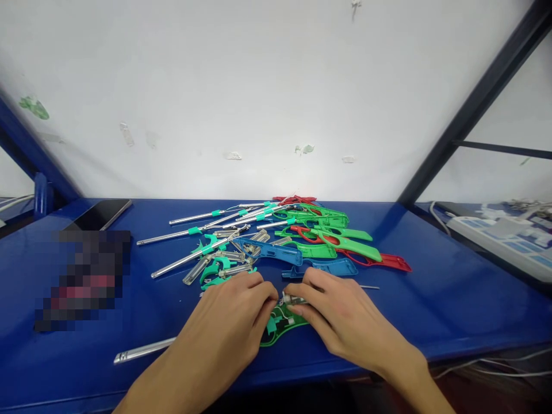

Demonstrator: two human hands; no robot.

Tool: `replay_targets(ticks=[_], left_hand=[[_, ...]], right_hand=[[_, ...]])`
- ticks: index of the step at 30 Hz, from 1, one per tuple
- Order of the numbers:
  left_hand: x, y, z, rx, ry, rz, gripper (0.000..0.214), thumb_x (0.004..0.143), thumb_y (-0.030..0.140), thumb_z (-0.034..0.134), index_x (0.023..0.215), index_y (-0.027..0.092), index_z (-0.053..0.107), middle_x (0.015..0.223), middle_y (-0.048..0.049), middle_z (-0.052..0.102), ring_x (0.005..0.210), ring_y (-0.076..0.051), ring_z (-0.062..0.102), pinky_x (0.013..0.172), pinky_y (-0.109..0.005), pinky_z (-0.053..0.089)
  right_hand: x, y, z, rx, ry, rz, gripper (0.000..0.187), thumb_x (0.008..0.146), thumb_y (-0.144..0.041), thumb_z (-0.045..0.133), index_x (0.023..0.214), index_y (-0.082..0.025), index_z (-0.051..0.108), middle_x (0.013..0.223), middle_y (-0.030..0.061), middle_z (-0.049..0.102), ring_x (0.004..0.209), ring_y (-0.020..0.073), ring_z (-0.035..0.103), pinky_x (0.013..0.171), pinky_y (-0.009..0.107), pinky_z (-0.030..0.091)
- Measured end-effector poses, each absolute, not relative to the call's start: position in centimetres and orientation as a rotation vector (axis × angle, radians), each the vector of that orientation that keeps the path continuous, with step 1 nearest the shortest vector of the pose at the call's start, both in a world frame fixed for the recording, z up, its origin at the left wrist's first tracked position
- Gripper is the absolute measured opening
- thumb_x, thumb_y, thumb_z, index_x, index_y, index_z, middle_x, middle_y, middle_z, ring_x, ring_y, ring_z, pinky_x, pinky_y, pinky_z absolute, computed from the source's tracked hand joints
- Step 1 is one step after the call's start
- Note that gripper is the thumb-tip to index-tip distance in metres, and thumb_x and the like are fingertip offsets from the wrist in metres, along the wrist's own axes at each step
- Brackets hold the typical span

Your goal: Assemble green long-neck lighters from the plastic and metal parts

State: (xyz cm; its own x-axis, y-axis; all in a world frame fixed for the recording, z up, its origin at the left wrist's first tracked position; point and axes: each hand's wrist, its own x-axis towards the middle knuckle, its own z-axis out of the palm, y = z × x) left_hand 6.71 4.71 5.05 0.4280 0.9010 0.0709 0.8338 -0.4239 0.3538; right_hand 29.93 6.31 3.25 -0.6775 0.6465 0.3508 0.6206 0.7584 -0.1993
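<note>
My left hand (235,313) and my right hand (332,313) meet over a green plastic lighter shell (280,329) lying on the blue table (431,299). A metal tube (144,351) sticks out to the left from under my left hand. My left fingers curl and press on the shell. My right fingers pinch a small silver part (292,299) with thin wires at the shell's top. Just behind my hands lies a pile of green, blue and red lighter shells (319,244) and metal tubes (207,230).
A dark phone (101,214) lies at the back left, with a blurred patch (81,282) in front of it. A white power strip (504,238) sits on the right beyond a dark frame post (470,109). A white wall rises behind the table.
</note>
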Motion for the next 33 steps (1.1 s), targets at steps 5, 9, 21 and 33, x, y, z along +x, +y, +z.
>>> replay_targets(ticks=[5,9,21,33], left_hand=[[6.84,4.69,4.88,2.426,1.502,0.345,0.031,0.109,0.021,0.045,0.103,0.025,0.075,0.102,-0.0038,0.073,0.096,-0.025,0.074,0.089,-0.042,0.057],[6.85,4.84,4.91,2.426,1.5,0.325,0.031,0.109,0.022,0.044,0.104,0.025,0.074,0.102,-0.0037,0.073,0.096,-0.025,0.074,0.09,-0.043,0.058],[7.15,4.51,5.3,2.455,1.524,0.233,0.031,0.11,0.021,0.043,0.104,0.024,0.074,0.103,-0.0054,0.073,0.096,-0.026,0.073,0.088,-0.042,0.058],[6.69,4.54,5.16,2.457,1.553,0.299,0.028,0.107,0.022,0.048,0.101,0.025,0.075,0.099,-0.0041,0.074,0.092,-0.025,0.075,0.086,-0.039,0.058]], right_hand=[[29.97,6.32,3.3,-0.965,-2.557,0.086,0.023,0.116,-0.031,0.048,0.124,-0.024,0.068,0.096,0.002,0.06,0.079,0.0192,0.06,0.065,0.032,0.037],[30.08,6.24,3.3,-0.965,-2.546,0.103,0.024,0.116,-0.032,0.048,0.127,-0.025,0.068,0.096,0.0017,0.06,0.079,0.0189,0.059,0.065,0.032,0.037],[30.18,6.31,3.12,-0.949,-2.552,0.07,0.029,0.117,-0.034,0.045,0.13,-0.025,0.07,0.093,0.0013,0.056,0.075,0.0181,0.056,0.061,0.032,0.034],[30.05,6.22,3.01,-0.949,-2.524,0.063,0.027,0.117,-0.034,0.048,0.13,-0.025,0.07,0.094,0.0023,0.062,0.08,0.0181,0.06,0.064,0.031,0.037]])
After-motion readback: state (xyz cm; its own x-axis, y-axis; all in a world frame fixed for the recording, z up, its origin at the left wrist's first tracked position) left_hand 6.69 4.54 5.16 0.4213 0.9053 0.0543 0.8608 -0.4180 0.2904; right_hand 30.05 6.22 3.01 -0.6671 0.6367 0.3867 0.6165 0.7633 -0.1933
